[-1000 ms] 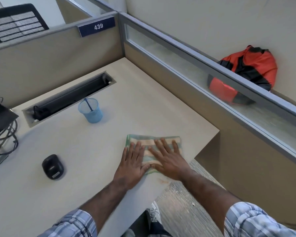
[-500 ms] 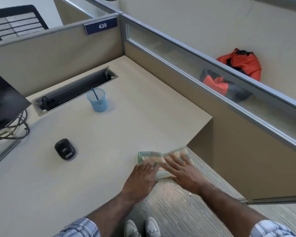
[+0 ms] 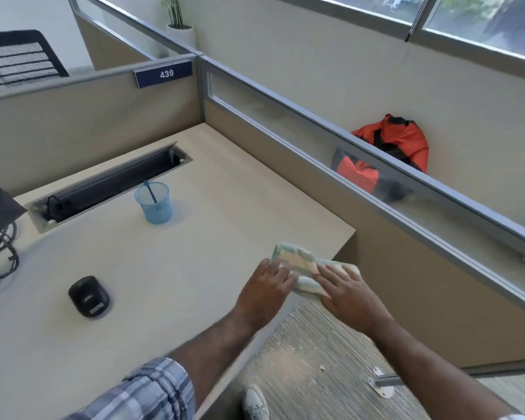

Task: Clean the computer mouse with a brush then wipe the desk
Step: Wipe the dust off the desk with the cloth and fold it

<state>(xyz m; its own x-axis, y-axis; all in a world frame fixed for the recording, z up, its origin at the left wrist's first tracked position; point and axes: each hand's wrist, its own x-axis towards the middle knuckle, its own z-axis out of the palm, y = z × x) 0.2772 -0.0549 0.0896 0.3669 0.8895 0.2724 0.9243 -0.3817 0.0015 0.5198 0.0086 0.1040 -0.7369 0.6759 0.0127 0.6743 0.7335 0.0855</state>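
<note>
The pale bench [image 3: 225, 189] fills the left of the view, with a blue mesh cup [image 3: 155, 204] standing near its back. A second ago my striped cloth [image 3: 297, 260] lay flat, well in front of the cup, on the open surface. Now I have swept it further from the cup, to the bench's front right corner, where it is bunched and partly hangs over the edge.

My left hand [image 3: 265, 287] has its grip curled on the cloth's near edge. My right hand [image 3: 350, 294] lies on top of the cloth with its grip spread and fingers straight.

I judge that the wiping pass has reached the bench's edge, so this stroke is about done.

The black computer mouse [image 3: 88, 295] sits untouched, in front of the cup and to its left. A blue handle [image 3: 150, 190], which I take to be the brush, stands inside the cup.

Behind the cup, a dark blue plate [image 3: 163, 74] on the partition reads "439". The mouse carries a small pale label, too small to read.
</note>
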